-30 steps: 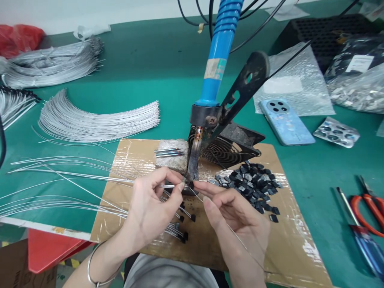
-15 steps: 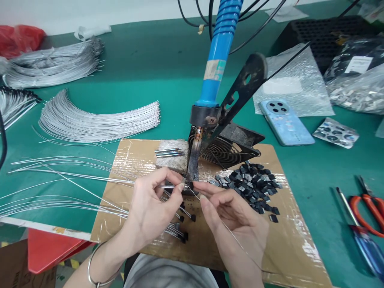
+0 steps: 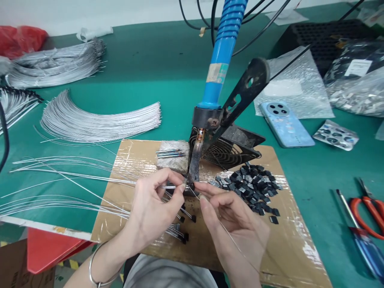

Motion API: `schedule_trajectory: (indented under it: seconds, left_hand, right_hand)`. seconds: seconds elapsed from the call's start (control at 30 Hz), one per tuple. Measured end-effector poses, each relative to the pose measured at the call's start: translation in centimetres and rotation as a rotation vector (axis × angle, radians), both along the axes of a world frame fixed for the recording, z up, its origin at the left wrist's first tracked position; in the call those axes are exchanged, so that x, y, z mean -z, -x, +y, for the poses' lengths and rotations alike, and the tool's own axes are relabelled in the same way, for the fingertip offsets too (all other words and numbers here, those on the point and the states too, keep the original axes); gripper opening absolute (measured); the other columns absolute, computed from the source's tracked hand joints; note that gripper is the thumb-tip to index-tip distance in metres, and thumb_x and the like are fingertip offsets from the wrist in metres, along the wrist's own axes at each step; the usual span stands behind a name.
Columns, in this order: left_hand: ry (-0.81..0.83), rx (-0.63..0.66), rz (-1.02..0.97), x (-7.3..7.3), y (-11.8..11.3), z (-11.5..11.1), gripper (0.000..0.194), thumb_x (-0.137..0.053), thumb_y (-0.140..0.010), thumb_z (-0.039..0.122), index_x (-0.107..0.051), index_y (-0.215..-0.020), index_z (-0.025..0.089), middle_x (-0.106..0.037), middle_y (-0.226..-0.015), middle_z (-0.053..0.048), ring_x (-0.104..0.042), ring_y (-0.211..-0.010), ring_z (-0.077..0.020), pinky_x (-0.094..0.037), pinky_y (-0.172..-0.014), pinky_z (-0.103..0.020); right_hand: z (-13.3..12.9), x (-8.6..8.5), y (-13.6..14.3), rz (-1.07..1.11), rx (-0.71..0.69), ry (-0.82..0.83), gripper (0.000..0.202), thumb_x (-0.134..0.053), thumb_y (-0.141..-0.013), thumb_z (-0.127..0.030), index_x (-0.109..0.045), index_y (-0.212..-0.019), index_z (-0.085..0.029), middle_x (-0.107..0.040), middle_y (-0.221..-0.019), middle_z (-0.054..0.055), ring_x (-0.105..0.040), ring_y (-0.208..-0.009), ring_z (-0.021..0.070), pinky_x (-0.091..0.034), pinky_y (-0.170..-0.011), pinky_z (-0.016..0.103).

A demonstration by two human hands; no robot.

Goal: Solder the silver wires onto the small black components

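Observation:
My left hand (image 3: 151, 210) pinches a thin grey wire (image 3: 90, 179) that runs in from the left, its end held under the tip of the soldering iron (image 3: 195, 162). My right hand (image 3: 235, 224) pinches a small black component (image 3: 192, 186) against that tip, and a thin solder wire (image 3: 237, 247) trails from this hand toward the lower right. The iron has a blue handle (image 3: 220, 66) and hangs fixed in a black stand (image 3: 240, 100). Both hands work over a taped cardboard sheet (image 3: 288, 248).
A heap of black components (image 3: 252, 186) lies right of the iron, finished wired parts (image 3: 183, 236) below my left hand. Bundles of grey wires (image 3: 96, 120) fill the left. A blue phone (image 3: 285, 124), bagged parts (image 3: 357, 88) and red scissors (image 3: 367, 210) sit right.
Both hands stay pinched at the iron's tip. The view has shifted slightly; nothing else has visibly moved.

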State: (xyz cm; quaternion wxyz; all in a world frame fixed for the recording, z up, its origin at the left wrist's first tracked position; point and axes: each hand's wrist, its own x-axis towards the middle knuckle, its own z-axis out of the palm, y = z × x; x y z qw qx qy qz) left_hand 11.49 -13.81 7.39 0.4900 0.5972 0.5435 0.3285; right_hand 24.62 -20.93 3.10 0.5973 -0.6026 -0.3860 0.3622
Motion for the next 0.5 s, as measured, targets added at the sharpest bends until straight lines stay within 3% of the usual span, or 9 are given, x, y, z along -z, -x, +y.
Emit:
schedule_trajectory:
  seconds: [0.2, 0.5]
  left_hand:
    - [-0.013, -0.009, -0.016, 0.01, -0.07, -0.16, 0.011, -0.065, -0.082, 0.014, -0.066, -0.072, 0.018, -0.073, -0.08, -0.002, -0.067, -0.077, -0.0161, -0.048, -0.064, -0.023]
    - [-0.026, -0.018, -0.024, 0.17, -0.19, -0.07, 0.012, -0.065, -0.081, 0.012, -0.066, -0.071, 0.018, -0.073, -0.079, -0.002, -0.067, -0.075, -0.0148, -0.049, -0.064, -0.022]
  right_hand:
    - [0.0, 0.1, -0.08, -0.028, -0.002, -0.042, 0.019, -0.074, -0.089, -0.022, -0.063, -0.074, -0.027, -0.083, -0.108, -0.001, -0.079, -0.1, 0.0134, -0.059, -0.085, 0.015]
    - [-0.14, -0.71, 0.37, 0.039, 0.035, 0.024, 0.022, -0.073, -0.09, -0.027, -0.062, -0.072, -0.025, -0.082, -0.108, 0.001, -0.077, -0.1, 0.0148, -0.056, -0.084, 0.019]
